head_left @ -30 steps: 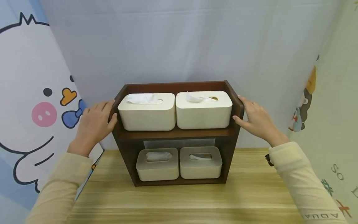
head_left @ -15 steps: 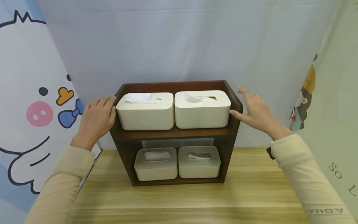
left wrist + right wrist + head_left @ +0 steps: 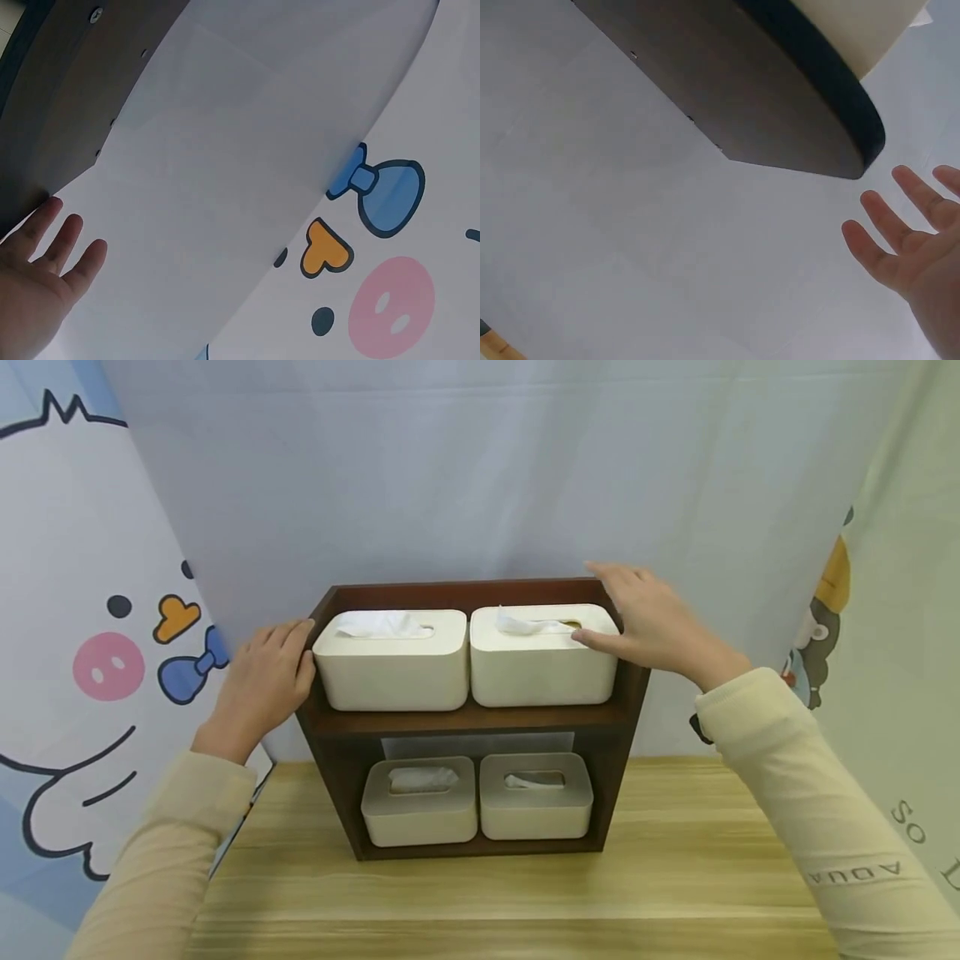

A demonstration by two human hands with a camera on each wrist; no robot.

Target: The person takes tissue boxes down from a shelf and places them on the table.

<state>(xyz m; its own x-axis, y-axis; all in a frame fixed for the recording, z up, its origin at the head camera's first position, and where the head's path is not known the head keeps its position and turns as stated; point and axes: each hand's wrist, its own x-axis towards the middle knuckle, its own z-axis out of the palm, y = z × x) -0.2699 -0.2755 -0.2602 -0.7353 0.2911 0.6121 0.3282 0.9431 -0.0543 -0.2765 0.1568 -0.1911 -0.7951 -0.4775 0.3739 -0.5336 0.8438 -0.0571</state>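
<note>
A dark brown two-tier wooden shelf [image 3: 465, 722] stands upright, with two cream tissue boxes on each tier. My left hand [image 3: 258, 689] rests on the upper left side panel; in the left wrist view its fingers [image 3: 84, 266] are spread loosely beside the panel. Over the upper right tissue box [image 3: 542, 681] hovers my right hand [image 3: 652, 620], thumb overlapping the lid. In the right wrist view its spread fingers [image 3: 885, 221] are apart from the side panel [image 3: 772, 105]. Beside it sits the upper left tissue box [image 3: 393, 683]. Tissue sticks out of each box.
The lower tier holds a left tissue box [image 3: 422, 827] and a right one [image 3: 536, 822]. Under the shelf lies a wood-grain tabletop [image 3: 465, 902]. A pale cloth backdrop [image 3: 450, 477] hangs behind, with cartoon-printed panels [image 3: 67, 593] at the sides.
My right hand has left the shelf's right side panel and moved left and up, over the upper right tissue box. The left hand stays at the left panel; shelf and boxes have not moved.
</note>
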